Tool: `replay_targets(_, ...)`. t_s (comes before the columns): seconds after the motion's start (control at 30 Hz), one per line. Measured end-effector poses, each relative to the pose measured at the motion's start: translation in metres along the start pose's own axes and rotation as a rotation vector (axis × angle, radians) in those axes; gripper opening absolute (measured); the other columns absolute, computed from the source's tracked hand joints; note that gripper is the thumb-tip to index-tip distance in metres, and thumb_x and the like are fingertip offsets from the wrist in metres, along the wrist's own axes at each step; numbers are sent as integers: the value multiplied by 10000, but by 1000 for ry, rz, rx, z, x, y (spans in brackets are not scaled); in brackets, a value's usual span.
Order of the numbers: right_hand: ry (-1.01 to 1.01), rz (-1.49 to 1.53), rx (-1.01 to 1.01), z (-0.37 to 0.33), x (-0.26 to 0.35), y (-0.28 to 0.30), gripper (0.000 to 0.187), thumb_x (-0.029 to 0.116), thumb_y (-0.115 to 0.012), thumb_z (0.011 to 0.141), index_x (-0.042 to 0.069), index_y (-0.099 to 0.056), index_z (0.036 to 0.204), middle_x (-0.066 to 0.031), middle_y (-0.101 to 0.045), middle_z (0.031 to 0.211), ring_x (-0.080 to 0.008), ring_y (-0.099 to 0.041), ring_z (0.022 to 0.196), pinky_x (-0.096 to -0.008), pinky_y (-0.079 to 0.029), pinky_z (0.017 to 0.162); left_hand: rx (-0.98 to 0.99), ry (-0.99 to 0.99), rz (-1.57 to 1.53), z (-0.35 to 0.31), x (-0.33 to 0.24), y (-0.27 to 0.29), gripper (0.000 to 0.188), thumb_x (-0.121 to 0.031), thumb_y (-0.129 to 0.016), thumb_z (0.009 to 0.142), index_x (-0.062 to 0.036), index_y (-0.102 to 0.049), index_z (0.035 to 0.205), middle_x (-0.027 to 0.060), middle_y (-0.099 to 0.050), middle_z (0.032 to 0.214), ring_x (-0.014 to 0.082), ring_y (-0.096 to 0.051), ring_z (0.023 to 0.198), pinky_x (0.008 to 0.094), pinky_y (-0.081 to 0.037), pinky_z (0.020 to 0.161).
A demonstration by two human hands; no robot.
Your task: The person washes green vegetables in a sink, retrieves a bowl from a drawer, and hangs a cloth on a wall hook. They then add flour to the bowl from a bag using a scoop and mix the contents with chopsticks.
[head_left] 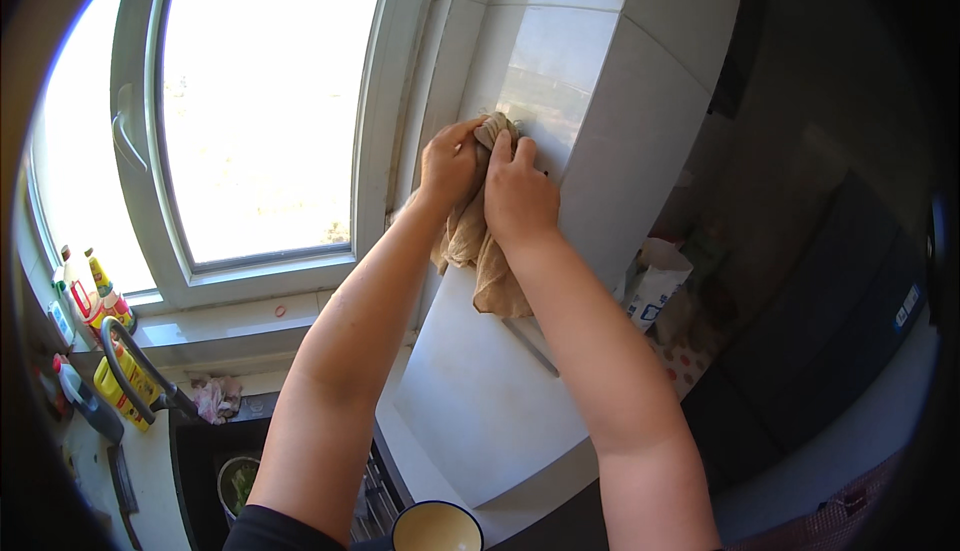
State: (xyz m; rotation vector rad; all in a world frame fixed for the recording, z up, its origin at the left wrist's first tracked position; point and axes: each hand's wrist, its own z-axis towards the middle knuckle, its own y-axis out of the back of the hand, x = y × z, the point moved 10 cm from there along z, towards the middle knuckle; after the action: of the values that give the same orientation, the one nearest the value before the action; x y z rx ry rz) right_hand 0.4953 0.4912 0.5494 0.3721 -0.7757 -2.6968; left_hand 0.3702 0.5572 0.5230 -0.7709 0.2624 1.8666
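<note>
A tan cloth (468, 239) hangs bunched against the tiled wall beside the window, its top gathered and its lower folds loose. My left hand (450, 164) is closed on the gathered top from the left side. From the right, my right hand (522, 196) pinches the same bunch, index and middle fingers pointing up along it. Whatever lies behind the top of the cloth is hidden by it and my fingers. Below its loose end stands a white board-like slab (470, 391).
A window with a handle (128, 141) is at the left. Below it are a dark sink (195, 471) with a curved faucet (125, 366), several bottles (88, 401) and a pink rag (215, 398). A cream-coloured pan (437, 529) sits at the bottom; a white bag (660, 276) stands right.
</note>
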Motion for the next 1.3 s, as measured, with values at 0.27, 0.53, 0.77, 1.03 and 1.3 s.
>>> replay_targets(0.27, -259, 275, 261, 9, -19, -7, 267, 178, -466, 872, -7, -476, 1066, -253, -638, 979, -394, -653, 877, -493, -531, 766, 315, 422, -105, -1, 24, -31, 369, -293, -436, 916, 21, -628, 887, 95, -619, 830, 162, -543, 762, 327, -450, 694)
replay_targets(0.53, -392, 411, 373, -9, -23, -23, 556, 214, -418, 891, 50, -292, 1407, -239, -662, 942, -407, -645, 871, -494, -515, 784, 270, 565, -272, -11, 50, -30, 462, -382, -454, 938, 31, -629, 1048, 160, -644, 987, 208, -584, 887, 330, -460, 814)
replay_targets(0.77, -338, 350, 319, -32, -26, -8, 643, 377, -482, 919, 105, -245, 1451, -203, -655, 941, -385, -648, 830, -491, -520, 740, 47, 346, -49, -14, 32, 14, 524, -460, -461, 964, -28, -476, 1261, 86, -531, 1171, 165, -468, 1137, 309, -367, 974)
replay_targets(1.03, -306, 309, 196, -68, -26, 35, 685, 399, -551, 899, 97, -265, 1444, -190, -590, 1031, -367, -646, 797, -446, -536, 673, -65, 264, -3, -51, 3, 54, 474, -405, -462, 973, -27, -498, 1257, 131, -553, 1200, 221, -509, 1127, 329, -383, 973)
replay_targets(1.3, -498, 885, 132, -316, -13, 58, 325, 162, -660, 836, 35, -583, 1125, -123, -634, 811, -227, -629, 642, -336, -489, 547, 113, 265, 252, -323, -10, 122, 198, -118, -649, 854, -8, -617, 1015, 131, -636, 1004, 229, -607, 972, 324, -461, 865)
